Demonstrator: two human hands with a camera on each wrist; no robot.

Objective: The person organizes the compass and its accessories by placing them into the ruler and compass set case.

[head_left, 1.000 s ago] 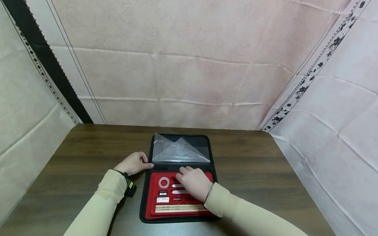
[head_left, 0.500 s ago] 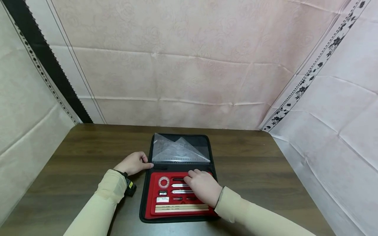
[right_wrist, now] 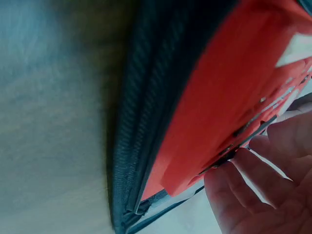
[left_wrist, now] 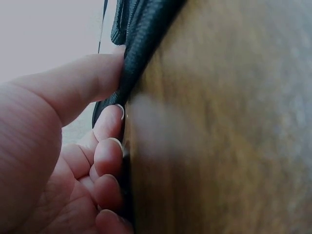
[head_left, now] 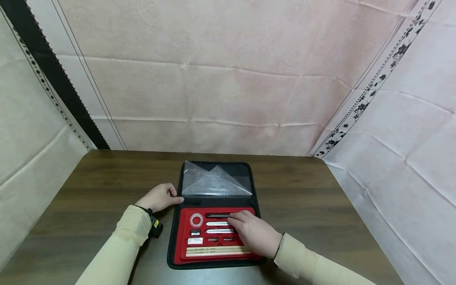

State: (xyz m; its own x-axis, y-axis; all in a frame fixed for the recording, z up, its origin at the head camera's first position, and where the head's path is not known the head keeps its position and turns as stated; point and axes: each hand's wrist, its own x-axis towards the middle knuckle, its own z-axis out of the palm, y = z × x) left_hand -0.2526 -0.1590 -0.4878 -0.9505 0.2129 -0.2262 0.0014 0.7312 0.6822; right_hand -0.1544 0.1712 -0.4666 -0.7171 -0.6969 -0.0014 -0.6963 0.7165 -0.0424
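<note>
A black zip case (head_left: 171, 241) lies unfolded on the table. In its near half is a red tray (head_left: 183, 223) with a white ring (head_left: 196, 220), a slim black piece (head_left: 215, 215), silver compass-like tools (head_left: 215, 223), a white block like an eraser (head_left: 195, 240) and pale pencils (head_left: 213, 251). At the fold's left edge my left hand (head_left: 162, 198) pinches the case; the left wrist view has its thumb on the rim, fingertips below. Over the tray's right side lies my right hand (head_left: 254, 233), fingers loosely extended, fingertips at the black piece's right end. It hides the tools' right ends.
Clear triangular rulers (head_left: 213, 184) sit in the pocket of the case's far half. The brown wooden table (head_left: 299, 198) extends to both sides. Pale cloth (head_left: 228, 99) hangs behind it, with more at left and right.
My right hand has slid to the right across the tray, uncovering the black piece and more of the silver tools. The left hand has stayed at the case's edge.
</note>
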